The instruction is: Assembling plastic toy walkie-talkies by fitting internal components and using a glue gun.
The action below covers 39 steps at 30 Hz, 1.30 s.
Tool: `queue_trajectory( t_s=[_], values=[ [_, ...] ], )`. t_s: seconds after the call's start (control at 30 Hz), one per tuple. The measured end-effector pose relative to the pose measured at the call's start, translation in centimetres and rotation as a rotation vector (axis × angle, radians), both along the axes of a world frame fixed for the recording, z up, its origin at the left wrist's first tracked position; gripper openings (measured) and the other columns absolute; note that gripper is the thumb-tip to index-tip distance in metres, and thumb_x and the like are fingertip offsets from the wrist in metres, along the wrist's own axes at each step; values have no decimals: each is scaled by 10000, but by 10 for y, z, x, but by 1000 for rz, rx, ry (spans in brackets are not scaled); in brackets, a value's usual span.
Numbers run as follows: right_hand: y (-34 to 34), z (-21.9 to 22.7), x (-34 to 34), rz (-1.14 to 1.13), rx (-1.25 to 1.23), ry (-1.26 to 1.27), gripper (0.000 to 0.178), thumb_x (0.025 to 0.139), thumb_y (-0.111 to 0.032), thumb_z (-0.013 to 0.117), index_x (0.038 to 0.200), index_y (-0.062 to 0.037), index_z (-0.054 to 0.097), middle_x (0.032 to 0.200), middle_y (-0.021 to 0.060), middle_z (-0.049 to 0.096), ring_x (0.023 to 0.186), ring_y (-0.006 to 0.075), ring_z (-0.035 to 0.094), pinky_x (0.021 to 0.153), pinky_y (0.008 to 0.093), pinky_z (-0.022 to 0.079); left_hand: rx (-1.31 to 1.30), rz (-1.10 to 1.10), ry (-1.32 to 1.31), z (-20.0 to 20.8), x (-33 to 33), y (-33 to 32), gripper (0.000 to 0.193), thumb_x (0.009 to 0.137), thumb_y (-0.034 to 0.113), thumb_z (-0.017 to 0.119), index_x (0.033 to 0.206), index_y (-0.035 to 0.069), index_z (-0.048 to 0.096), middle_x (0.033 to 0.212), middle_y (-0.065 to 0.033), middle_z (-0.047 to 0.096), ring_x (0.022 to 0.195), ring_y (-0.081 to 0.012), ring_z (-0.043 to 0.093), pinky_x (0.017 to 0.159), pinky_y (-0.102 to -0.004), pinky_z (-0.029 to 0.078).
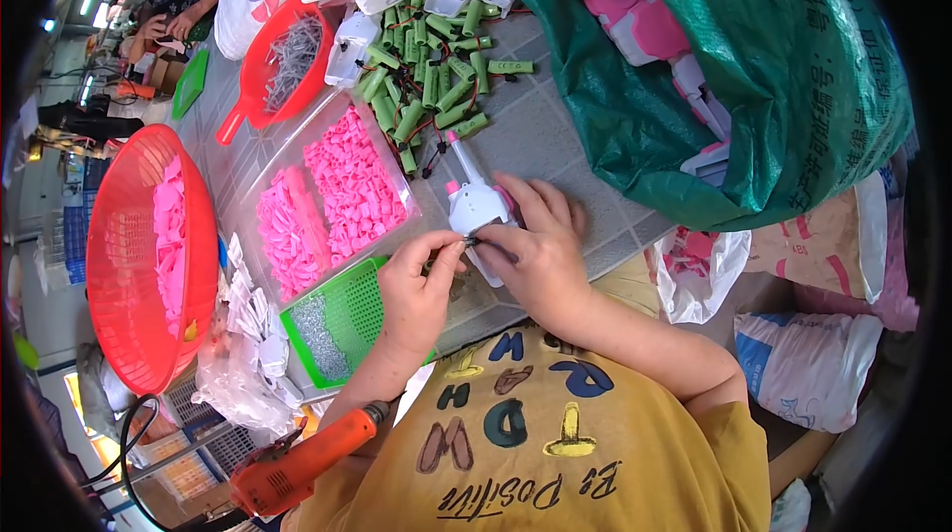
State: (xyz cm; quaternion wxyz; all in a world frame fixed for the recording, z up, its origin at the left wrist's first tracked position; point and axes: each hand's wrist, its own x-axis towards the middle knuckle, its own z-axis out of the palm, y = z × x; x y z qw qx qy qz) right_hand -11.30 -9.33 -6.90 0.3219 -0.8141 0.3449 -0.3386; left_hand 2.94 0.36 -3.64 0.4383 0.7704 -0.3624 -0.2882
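- Housing, white with pink tip (478,207): one, on the desk (620,227) before the person, long stem pointing away.
- Left hand (418,286): thumb and forefinger together, grip clamped on a small dark piece (470,241) at the housing's lower part.
- Right hand (543,252): fingers bent along the housing's right side, thumb near the dark piece; whether this grip is clamped, cannot tell.
- Green cylindrical cells (430,81), wired: a heap beyond the housing.
- Pink parts (355,180): two groups, clear tray, left of the housing.
- Green tray (369,306): small metal pieces inside, beside the left hand.
- Green sack (595,125): pink-and-white units inside, to the right.
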Motion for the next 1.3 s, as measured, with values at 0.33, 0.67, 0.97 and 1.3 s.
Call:
queue_trajectory(
  t_s=[0.33, 0.67, 0.97, 1.3],
  values=[
    [-1, 3, -1, 34, 21, 29, 273, 692, -133, 821, 962, -153, 788, 1394, 92, 585, 1249, 341, 512, 1040, 495, 323, -8, -63, -159, 8, 1, 3, 165, 889, 25, 743, 1049, -10, 729, 888, -92, 729, 785, -139, 669, 734, -280, 532],
    [0, 6, -8, 42, 27, -110, 289, 666, -165, 855, 938, -174, 757, 1371, 86, 587, 1224, 347, 528, 1032, 532, 337, -28, -18, 290, 14, 5, 9, 148, 948, 42, 696, 1084, -13, 720, 884, -22, 702, 780, -78, 641, 712, -223, 509],
    [-4, 5, -11, 108, 0, -143, 235, 705, -167, 848, 931, -154, 785, 1348, 96, 611, 1241, 364, 513, 1045, 504, 375, -75, -141, 181, 27, 5, 5, 177, 914, -10, 700, 1089, 10, 711, 995, -45, 682, 818, -103, 637, 688, -229, 507],
    [-9, 8, -13, 243, 123, -220, 195, 775, -157, 815, 958, -100, 781, 1364, 106, 614, 1259, 370, 503, 1063, 465, 386, -203, -380, -335, 35, 10, 0, 187, 847, 30, 770, 1031, 29, 735, 981, -96, 685, 857, -218, 682, 729, -305, 550]
  ],
)
